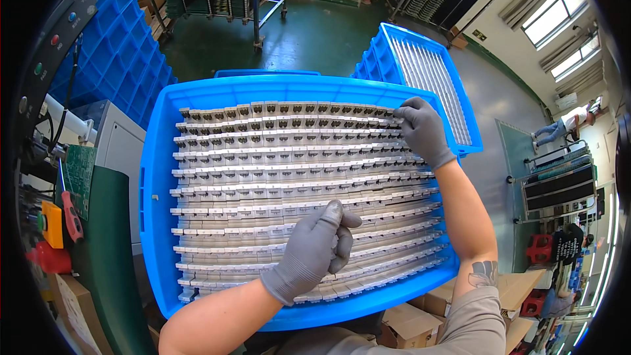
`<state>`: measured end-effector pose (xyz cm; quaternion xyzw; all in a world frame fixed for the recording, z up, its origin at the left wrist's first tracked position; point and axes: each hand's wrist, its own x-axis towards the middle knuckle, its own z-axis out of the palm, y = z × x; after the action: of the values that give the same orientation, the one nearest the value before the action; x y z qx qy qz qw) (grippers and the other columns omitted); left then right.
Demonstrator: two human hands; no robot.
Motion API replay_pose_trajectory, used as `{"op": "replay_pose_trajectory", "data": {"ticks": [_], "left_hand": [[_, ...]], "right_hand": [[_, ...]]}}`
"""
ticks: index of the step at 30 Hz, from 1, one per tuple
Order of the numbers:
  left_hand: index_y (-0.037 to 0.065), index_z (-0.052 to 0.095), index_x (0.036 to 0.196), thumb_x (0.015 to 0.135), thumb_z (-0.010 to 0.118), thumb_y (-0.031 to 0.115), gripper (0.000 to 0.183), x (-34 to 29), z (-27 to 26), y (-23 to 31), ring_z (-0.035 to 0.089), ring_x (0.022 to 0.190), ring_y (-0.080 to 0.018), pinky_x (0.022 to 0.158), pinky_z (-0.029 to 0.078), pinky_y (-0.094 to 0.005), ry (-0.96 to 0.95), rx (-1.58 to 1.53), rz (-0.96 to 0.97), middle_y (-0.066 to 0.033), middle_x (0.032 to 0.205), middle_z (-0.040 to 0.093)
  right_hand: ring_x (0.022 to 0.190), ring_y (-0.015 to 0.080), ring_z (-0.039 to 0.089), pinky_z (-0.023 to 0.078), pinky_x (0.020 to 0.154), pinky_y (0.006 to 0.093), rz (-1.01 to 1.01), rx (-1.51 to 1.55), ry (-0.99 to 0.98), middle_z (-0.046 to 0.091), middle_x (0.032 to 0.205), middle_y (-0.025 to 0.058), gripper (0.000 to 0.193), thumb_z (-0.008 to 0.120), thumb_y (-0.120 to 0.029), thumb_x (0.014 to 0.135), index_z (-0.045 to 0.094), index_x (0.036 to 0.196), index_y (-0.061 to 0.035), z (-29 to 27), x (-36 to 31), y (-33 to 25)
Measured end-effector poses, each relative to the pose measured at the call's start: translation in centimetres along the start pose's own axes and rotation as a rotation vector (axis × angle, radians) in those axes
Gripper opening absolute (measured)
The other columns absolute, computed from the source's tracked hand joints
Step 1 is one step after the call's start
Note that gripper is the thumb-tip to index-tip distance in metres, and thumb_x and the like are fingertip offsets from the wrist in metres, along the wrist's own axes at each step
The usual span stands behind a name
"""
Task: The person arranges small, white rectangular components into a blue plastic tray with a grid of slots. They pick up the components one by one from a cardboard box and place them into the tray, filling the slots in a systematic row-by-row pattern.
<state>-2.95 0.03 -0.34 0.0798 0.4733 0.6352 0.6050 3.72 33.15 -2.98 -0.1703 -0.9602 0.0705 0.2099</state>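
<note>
Rows of white modules (pixel 263 174) already fill my blue bin (pixel 156 164). My right hand (pixel 424 130) is far right, left hand (pixel 309 250) curled nearer; I can't tell either grip.

A big blue plastic tub (pixel 158 236) carries everything here, its long sides lying at twelve and six o'clock, its short walls at nine and three. Inside, small pale white units (pixel 282 174) sit packed side by side in close rows that run from nine o'clock across to three. Dark fittings (pixel 272 108) show plainest on the rows towards twelve o'clock; towards six the units look mostly pale. A strip of bare blue separates the row ends from the wall at nine o'clock.
</note>
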Motion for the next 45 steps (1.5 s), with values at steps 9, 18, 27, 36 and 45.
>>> {"op": "replay_pose_trajectory", "data": {"ticks": [9, 18, 27, 36, 45], "left_hand": [[-0.001, 0.059, 0.109, 0.111, 0.034, 0.041, 0.049, -0.1, 0.2, 0.0, 0.040, 0.048, -0.0115, 0.044, 0.034, -0.0257, -0.002, -0.011, -0.006, -0.0054, 0.066, 0.050], [-0.003, 0.059, 0.111, 0.110, 0.032, 0.047, 0.057, 0.0, 0.1, 0.0, 0.040, 0.048, -0.0115, 0.044, 0.034, -0.0256, -0.023, -0.035, 0.000, -0.0051, 0.066, 0.050], [-0.001, 0.058, 0.123, 0.107, 0.024, 0.060, 0.071, -0.1, -0.5, -0.4, 0.042, 0.050, -0.0088, 0.046, 0.034, -0.0227, 0.019, -0.131, 0.010, -0.0033, 0.068, 0.051], [0.006, 0.063, 0.098, 0.108, 0.027, 0.058, 0.064, 0.0, -0.2, -0.2, 0.045, 0.049, -0.0098, 0.044, 0.035, -0.0259, -0.013, -0.020, 0.066, -0.0030, 0.066, 0.053], [0.005, 0.057, 0.096, 0.110, 0.040, 0.037, 0.040, 0.0, -0.1, 0.0, 0.048, 0.047, -0.0088, 0.043, 0.037, -0.0238, -0.089, 0.007, 0.143, -0.0027, 0.067, 0.055]], "right_hand": [[0.105, 0.0292, 0.064, 0.052, 0.094, 0.0403, 0.019, -0.036, -0.007, 0.069, 0.109, 0.0080, 0.024, 0.065, -0.001, 0.080, 0.079, 0.098, -0.0103, 0.1, -0.6, -0.3], [0.104, 0.0294, 0.064, 0.052, 0.093, 0.0409, -0.040, -0.093, 0.011, 0.069, 0.109, 0.0090, 0.025, 0.064, 0.001, 0.080, 0.078, 0.100, -0.0079, 0.2, -0.5, -0.2], [0.069, 0.0176, 0.061, 0.051, 0.065, 0.0307, -0.130, 0.597, -0.428, 0.064, 0.080, 0.0069, 0.026, 0.071, -0.002, 0.080, 0.075, 0.106, -0.0066, -7.0, -3.0, -15.7], [0.070, 0.0232, 0.063, 0.051, 0.061, 0.0327, -0.162, 0.565, -0.518, 0.064, 0.082, 0.0098, 0.014, 0.075, -0.004, 0.079, 0.072, 0.093, -0.0045, -7.1, -5.5, -18.5], [0.071, 0.0239, 0.063, 0.051, 0.061, 0.0335, -0.264, 0.581, -0.141, 0.063, 0.085, 0.0081, 0.023, 0.077, -0.005, 0.082, 0.069, 0.104, -0.0081, -5.1, -7.3, -15.8]]}}
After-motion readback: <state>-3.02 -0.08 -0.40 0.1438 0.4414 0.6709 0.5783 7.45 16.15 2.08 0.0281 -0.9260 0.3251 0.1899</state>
